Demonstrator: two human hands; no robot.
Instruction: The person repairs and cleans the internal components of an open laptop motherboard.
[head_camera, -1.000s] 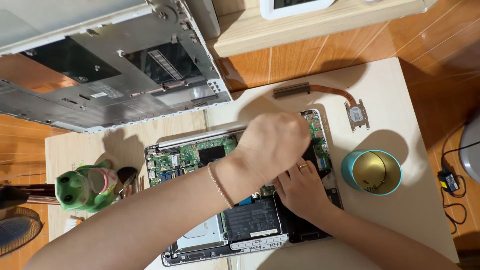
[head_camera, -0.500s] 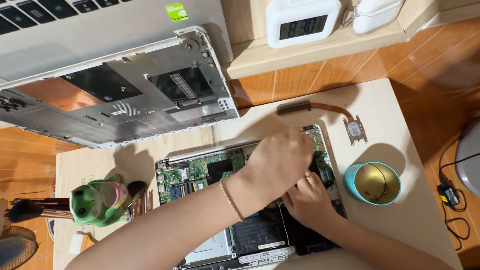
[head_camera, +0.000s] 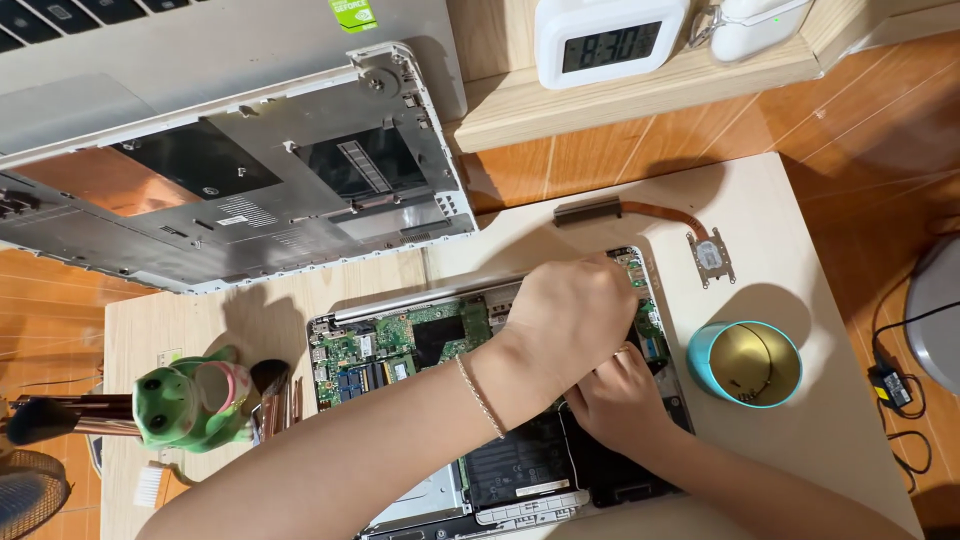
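1. Since the earlier frames the view has slid downward, so the opened laptop (head_camera: 480, 400) sits lower in frame and a white digital clock (head_camera: 610, 38) on the wooden shelf has come fully into sight; both hands have stayed over the same right-hand part of the board.
2. The left hand (head_camera: 575, 315) lies palm down over the upper right of the green circuit board (head_camera: 385, 350), fingers curled toward the laptop's top edge; whether it pinches anything cannot be told.
3. The right hand (head_camera: 620, 400) rests just below it, touching the laptop's interior beside the black battery (head_camera: 520, 465); its grip is hidden by the left hand.
4. A copper heat pipe (head_camera: 650, 215) lies on the table above the laptop, apart from it.
5. A teal tin (head_camera: 745, 363) stands just right of the laptop.
6. The detached grey bottom cover (head_camera: 240, 190) lies at upper left, and a green frog holder (head_camera: 195, 400) stands at the left.
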